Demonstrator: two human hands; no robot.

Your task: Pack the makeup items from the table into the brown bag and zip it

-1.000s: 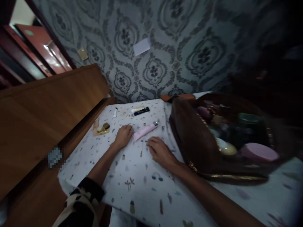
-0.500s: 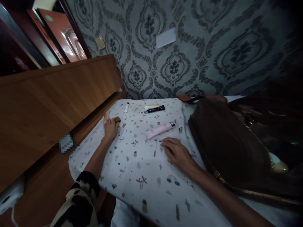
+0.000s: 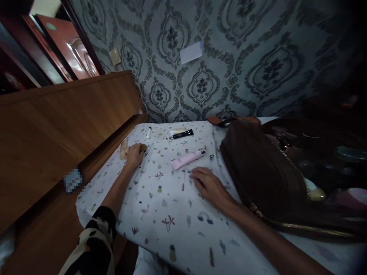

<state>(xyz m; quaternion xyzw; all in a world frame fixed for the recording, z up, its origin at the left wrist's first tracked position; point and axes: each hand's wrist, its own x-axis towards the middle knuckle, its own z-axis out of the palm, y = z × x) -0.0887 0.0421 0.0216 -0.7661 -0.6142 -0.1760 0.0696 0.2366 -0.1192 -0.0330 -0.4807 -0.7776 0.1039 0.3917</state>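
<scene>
At the left side of the cloth, my left hand [image 3: 134, 154] has its fingers closed over a small rounded brown object [image 3: 143, 148]. Most of that object is hidden, and its kind is unclear. Just left of the hand lies a peach-coloured tube [image 3: 123, 149]. My right hand [image 3: 208, 184] rests on the cloth with loosely bent fingers and holds nothing visible. Beyond its fingertips lies a pink tube with a silver cap [image 3: 188, 159]. Farther back are a slim black tube [image 3: 182, 134], a pale cream tube [image 3: 178, 130] and a little white tube with a black cap [image 3: 148, 133].
A patterned white cloth [image 3: 172, 198] covers the surface. To the right stands an open dark brown bag [image 3: 255, 172] with cosmetics inside. A wooden board [image 3: 71, 114] borders the left, and a wallpapered wall [image 3: 172, 76] rises behind.
The view has swung slightly to the right. My left hand has shifted a little right over the brown object, showing more of the peach tube. My right hand stays on the cloth.
</scene>
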